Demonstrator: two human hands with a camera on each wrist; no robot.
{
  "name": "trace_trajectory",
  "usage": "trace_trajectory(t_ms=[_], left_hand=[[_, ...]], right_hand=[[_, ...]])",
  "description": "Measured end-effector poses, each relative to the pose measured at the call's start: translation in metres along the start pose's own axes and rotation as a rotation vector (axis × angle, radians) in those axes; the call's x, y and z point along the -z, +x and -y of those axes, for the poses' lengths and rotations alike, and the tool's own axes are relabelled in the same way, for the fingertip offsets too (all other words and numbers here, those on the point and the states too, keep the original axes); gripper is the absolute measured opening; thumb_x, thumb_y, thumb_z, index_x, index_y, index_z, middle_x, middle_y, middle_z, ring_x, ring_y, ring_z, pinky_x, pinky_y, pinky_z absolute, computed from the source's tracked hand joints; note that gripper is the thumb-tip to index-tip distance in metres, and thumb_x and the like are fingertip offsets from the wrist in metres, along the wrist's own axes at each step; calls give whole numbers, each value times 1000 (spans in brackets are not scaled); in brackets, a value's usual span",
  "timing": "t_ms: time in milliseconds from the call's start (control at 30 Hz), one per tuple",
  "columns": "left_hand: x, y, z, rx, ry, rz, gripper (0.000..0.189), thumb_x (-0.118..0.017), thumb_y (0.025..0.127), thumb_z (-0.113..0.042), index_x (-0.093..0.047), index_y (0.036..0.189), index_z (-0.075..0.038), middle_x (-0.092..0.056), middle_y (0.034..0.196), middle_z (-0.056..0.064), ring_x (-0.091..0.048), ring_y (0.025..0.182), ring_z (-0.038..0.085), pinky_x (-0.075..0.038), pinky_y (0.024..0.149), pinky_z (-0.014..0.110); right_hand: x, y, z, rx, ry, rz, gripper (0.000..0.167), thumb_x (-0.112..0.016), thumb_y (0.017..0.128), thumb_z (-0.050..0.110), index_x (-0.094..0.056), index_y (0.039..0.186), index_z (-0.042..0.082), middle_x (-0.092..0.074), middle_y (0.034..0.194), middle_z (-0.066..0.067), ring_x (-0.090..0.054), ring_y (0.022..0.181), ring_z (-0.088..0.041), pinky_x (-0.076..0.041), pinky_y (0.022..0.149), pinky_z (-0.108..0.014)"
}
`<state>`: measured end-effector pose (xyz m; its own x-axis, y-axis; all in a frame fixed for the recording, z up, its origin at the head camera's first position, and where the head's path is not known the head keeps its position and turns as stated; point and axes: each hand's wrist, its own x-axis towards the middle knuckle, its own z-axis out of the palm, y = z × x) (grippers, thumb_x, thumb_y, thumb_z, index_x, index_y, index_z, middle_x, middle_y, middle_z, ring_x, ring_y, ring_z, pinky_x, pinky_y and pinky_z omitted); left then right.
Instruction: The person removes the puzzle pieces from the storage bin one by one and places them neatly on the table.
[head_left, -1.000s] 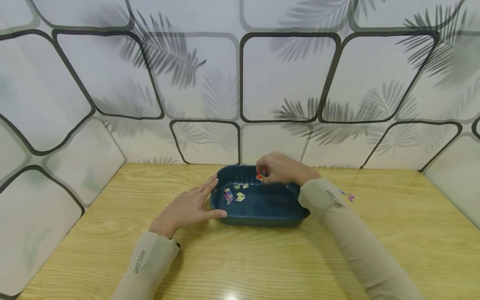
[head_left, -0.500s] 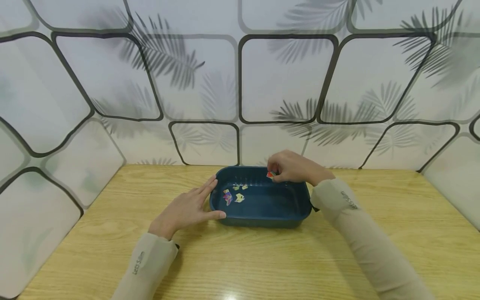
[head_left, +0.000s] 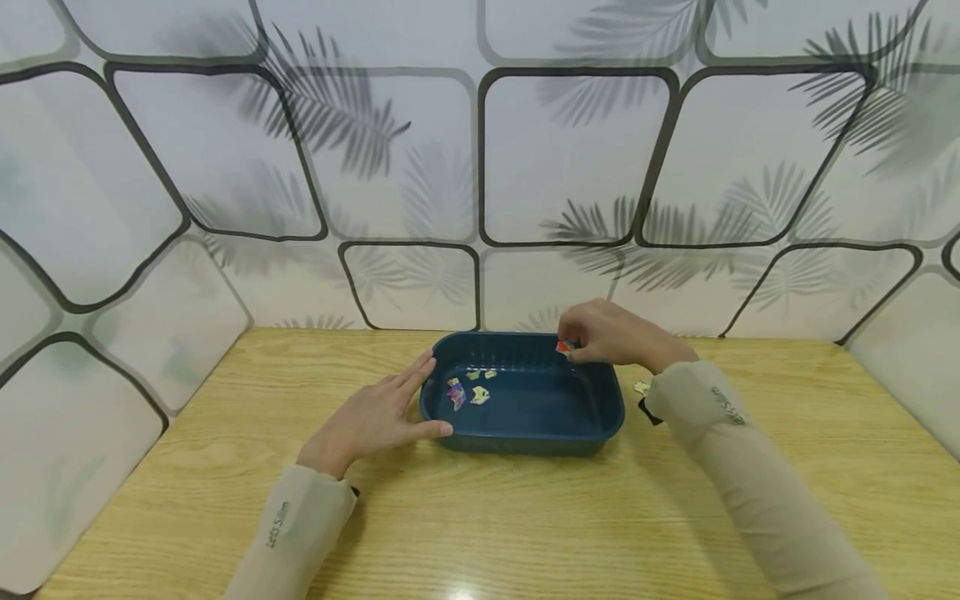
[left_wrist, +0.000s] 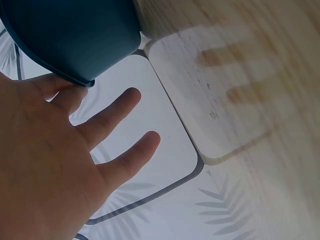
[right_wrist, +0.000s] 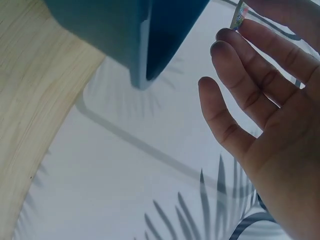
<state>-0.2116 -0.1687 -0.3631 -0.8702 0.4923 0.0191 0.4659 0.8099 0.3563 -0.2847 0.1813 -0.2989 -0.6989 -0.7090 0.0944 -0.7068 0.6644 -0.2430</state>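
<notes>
A dark blue plastic basin point(head_left: 540, 408) sits on the wooden table near the back wall. My left hand point(head_left: 375, 421) lies against its left end, fingers fairly straight and spread, thumb over the front rim. In the left wrist view, some fingers touch the basin's rim while two stretch past it. My right hand point(head_left: 618, 335), above the basin's back right corner, pinches a small flat red-and-white cutout point(head_left: 564, 347). The cutout's thin edge shows between the fingertips in the right wrist view. Inside the basin, towards its left, lie a purple cutout point(head_left: 456, 394) and several pale yellow ones.
A pale cutout point(head_left: 641, 387) lies on the table point(head_left: 465, 517) right of the basin, partly behind the right sleeve point(head_left: 705, 400). The patterned wall point(head_left: 573, 158) rises directly behind the basin, with side panels at left and right.
My right hand has moved right along the basin's back side, still pinching the red-and-white cutout. A pale cutout on the table has come into view beside the sleeve. The left hand stays put.
</notes>
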Motion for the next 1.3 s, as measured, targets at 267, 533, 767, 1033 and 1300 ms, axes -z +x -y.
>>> trace_trajectory(t_ms=[267,533,767,1033,1300], left_hand=[[-1,1,0,-8,4,-1,100,-60,92,-67,-23,162,-6,-19,168,9,-41,140,44,-36,110,60],[0,0,1,-10,-3,2,101,-61,91,-67,-22,162,-6,-18,168,9,-40,140,45,-36,110,61],[-1,1,0,-10,-4,1,101,-62,91,-66,-22,162,-7,-18,168,9,-40,140,44,-36,110,61],[-1,0,0,-8,-1,5,101,-62,91,-65,-22,162,-6,-18,167,10,-39,140,44,-36,110,61],[-1,0,1,-18,6,-3,100,-62,91,-66,-23,162,-6,-18,167,9,-41,140,43,-36,110,59]], right_hand=[[5,-15,-5,-20,17,-18,7,-76,88,3,-73,94,7,-68,91,-2,-61,75,-16,-54,73,-43],[8,-31,-15,-35,37,-39,11,-77,85,3,-73,95,5,-69,93,-3,-62,77,-20,-53,71,-41],[13,-44,-23,-44,27,-57,11,-77,85,4,-72,94,8,-67,93,-1,-62,79,-21,-52,70,-41],[13,-58,-36,-59,5,-75,11,-78,84,6,-73,93,9,-63,97,-3,-62,84,-27,-53,74,-45],[13,-72,-41,-100,-8,-81,11,-80,83,8,-73,91,10,-61,105,-10,-61,93,-34,-52,81,-53]])
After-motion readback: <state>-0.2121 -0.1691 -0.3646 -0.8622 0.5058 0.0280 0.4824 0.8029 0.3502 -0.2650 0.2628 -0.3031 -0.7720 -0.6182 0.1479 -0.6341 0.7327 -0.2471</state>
